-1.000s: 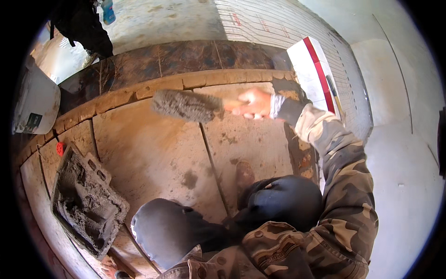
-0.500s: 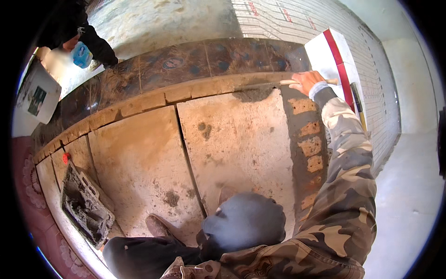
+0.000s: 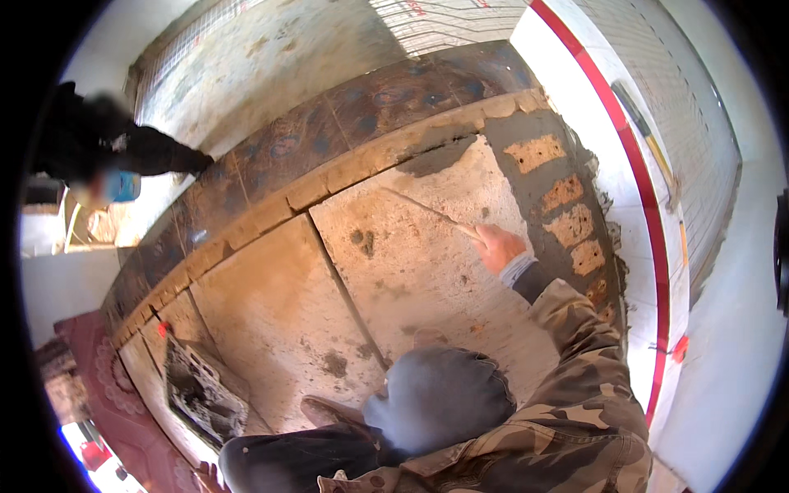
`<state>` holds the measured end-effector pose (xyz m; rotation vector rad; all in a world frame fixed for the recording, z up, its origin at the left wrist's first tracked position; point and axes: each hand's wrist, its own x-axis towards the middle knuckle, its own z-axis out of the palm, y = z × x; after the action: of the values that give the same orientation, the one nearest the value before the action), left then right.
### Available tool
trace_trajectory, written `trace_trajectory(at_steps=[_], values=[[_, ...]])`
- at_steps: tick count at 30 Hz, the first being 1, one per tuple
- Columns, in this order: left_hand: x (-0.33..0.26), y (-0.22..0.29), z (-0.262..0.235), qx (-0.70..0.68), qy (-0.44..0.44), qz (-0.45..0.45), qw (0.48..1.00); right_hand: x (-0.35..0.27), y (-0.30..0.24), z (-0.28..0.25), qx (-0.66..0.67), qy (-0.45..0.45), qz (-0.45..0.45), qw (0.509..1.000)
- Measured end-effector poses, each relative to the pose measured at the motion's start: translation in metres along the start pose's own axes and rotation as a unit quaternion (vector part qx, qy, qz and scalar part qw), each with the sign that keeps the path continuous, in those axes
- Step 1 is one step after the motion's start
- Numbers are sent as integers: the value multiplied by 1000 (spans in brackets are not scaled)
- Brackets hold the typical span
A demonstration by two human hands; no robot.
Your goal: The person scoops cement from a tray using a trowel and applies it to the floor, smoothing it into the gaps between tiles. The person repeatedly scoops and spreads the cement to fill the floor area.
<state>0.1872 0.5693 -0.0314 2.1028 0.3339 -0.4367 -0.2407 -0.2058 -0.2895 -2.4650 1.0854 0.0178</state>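
My right hand [image 3: 500,248] is closed around the wooden handle of a thin, long-bladed trowel [image 3: 427,209], seen nearly edge-on. Its blade points left, over a pale stone slab [image 3: 411,263]. Fresh grey mortar [image 3: 448,156] lies along the slab's far edge, beside a row of bricks [image 3: 362,164]. On the right, perforated bricks [image 3: 567,224] sit bedded in smoothed mortar. Only a bit of my left hand [image 3: 210,478] shows by my left knee at the lower edge; its fingers are too cut off to read.
A mortar-filled black tub [image 3: 201,390] stands on the left slabs. White boxes with a red stripe [image 3: 637,164] line the right side, a hammer [image 3: 645,131] lying on them. At the far left a person in black [image 3: 107,144] is beside a blue container [image 3: 123,186]. Brown boards [image 3: 329,123] run behind the bricks.
My right hand has drawn back from the far right corner toward me, bringing the trowel over the slab. The view has swung right. A bit of my left hand has come into view.
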Motion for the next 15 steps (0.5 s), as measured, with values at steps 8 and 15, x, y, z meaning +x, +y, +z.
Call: trace_trajectory(at_steps=[8, 15], values=[[-129, 219, 268, 100, -164, 365, 911, 25, 100, -12, -80, 117, 104, 984], [-73, 175, 274, 181, -190, 384, 885, 40, 107, -21, 12, 188, 204, 961]])
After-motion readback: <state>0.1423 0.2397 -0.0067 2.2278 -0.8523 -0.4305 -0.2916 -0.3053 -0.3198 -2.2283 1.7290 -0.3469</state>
